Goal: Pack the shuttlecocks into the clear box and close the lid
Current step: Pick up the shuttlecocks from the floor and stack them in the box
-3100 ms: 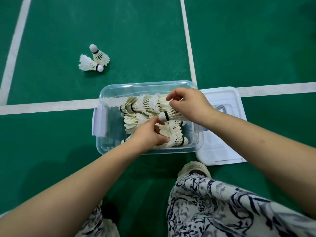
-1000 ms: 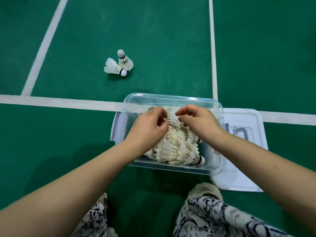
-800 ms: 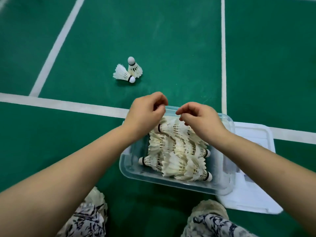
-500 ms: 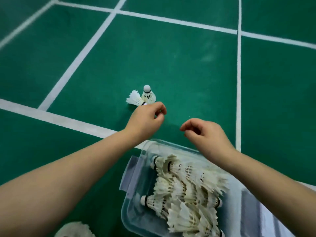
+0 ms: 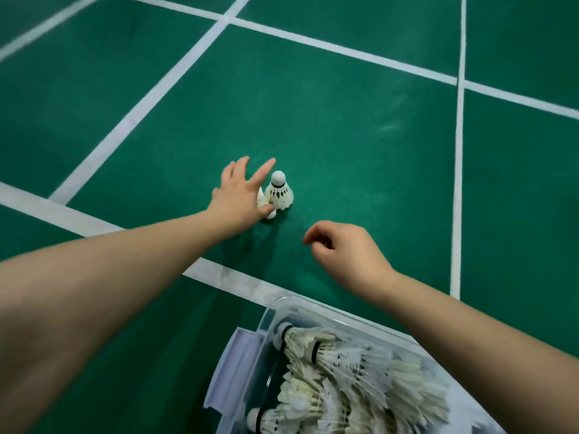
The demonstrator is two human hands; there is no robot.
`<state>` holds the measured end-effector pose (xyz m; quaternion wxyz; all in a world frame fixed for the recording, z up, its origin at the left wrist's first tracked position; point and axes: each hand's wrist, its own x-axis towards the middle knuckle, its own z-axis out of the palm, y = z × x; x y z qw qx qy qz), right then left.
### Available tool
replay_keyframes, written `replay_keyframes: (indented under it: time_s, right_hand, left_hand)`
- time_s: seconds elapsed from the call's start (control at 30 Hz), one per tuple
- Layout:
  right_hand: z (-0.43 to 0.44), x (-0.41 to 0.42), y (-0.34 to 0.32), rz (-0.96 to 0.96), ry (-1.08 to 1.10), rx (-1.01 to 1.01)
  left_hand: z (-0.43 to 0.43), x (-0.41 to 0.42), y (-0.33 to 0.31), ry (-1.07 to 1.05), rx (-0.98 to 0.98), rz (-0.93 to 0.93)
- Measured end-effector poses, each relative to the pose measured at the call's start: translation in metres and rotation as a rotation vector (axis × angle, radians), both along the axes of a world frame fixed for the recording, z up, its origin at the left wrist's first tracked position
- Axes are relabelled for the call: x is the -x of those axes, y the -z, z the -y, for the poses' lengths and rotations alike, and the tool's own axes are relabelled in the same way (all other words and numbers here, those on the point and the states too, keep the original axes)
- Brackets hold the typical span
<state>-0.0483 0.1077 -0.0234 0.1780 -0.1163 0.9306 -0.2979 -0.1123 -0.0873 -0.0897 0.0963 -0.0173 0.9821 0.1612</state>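
- Closest to the camera, the clear box point(image 5: 279, 312) sits on the green court floor point(image 5: 344, 120). It is open-topped, and the frame's bottom and right edges cut it off.
- A heap of packed shuttlecocks point(image 5: 344, 374) lies on its side inside the box, white feathers overlapping and black-banded corks pointing to the box's left wall. Motion blur smears them, so they cannot be counted.
- A pale latch flap point(image 5: 238, 364) hangs on the box's left end.
- A white court line point(image 5: 232, 277) runs just beyond the box's far rim.
- The right hand point(image 5: 347, 255) hovers above the floor past the box's far rim. Its fingers are loosely curled, the thumb is near the forefinger, and it holds nothing that shows.
- The left hand point(image 5: 241, 198) reaches further out, beyond the box and to its left. The fingers are spread wide and the palm faces down.
- An upright shuttlecock point(image 5: 279, 194) stands on its feather skirt, cork up, well beyond the box and just to the right of the left hand's forefinger. Whether the finger touches it cannot be told.
- A second, lying shuttlecock point(image 5: 270, 214) is mostly hidden under the left hand. Only its white cork and a sliver of feathers show beside the thumb, against the upright one, and contact with the thumb is unclear.
- More white lines cross the floor far beyond the box.
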Motion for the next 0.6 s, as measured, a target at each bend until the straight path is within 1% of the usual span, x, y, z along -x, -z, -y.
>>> replay_keyframes:
  time_s: [0.1,0.2,0.33,0.47,0.6]
  right_hand:
    - [0.000,-0.002,0.004,0.016,0.002,-0.004]
    - [-0.005,-0.006,0.006,0.033,0.010,-0.005]
    - [-0.014,-0.011,0.005,0.051,0.034,-0.013]
    - [-0.023,-0.017,0.002,0.045,0.033,-0.020]
    - [-0.031,-0.024,-0.002,0.051,0.052,-0.014]
  left_hand:
    - [-0.005,0.013,0.004,0.068,-0.011,0.082]
    - [-0.015,0.022,0.004,0.078,-0.014,0.164]
    - [-0.023,0.026,0.000,0.027,-0.037,0.124]
    - [-0.020,0.018,0.002,0.066,-0.097,0.094]
    - [-0.015,0.008,-0.002,0.096,-0.075,0.049]
